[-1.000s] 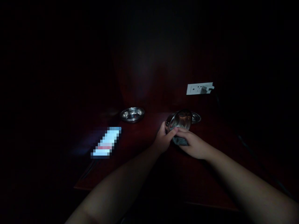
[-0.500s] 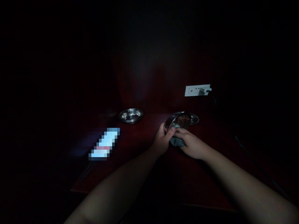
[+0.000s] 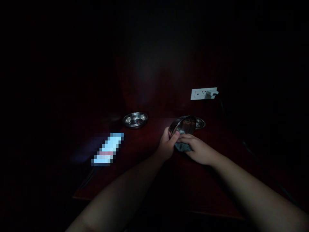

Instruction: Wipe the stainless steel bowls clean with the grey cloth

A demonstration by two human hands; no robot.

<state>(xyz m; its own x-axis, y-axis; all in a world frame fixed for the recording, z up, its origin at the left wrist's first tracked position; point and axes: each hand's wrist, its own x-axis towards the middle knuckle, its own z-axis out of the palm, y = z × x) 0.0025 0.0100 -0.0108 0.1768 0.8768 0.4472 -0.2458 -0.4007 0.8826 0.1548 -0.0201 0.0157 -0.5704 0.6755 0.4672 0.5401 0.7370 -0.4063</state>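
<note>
A shiny metal bowl (image 3: 187,125) is held up on its side, its hollow facing me. My left hand (image 3: 167,145) grips the bowl's left rim, with the thumb over the edge. Against the lower rim, my right hand (image 3: 196,147) is closed on a grey-green cloth (image 3: 182,147) that hangs below the fingers. Part of the cloth is hidden by that hand. Just behind the held bowl, a second metal dish (image 3: 201,123) rests on the table, partly covered from sight.
Another metal bowl (image 3: 135,120) sits on the dark red table (image 3: 142,145) at the back left. A lit, blurred-out phone-like screen (image 3: 108,149) lies nearer on the left. A white wall socket (image 3: 199,93) holds a plug. A cable runs along the right; surroundings are very dark.
Both hands keep hold of the bowl and cloth, with only a very slight shift of the fingers at the rim. The other things stay where they were.
</note>
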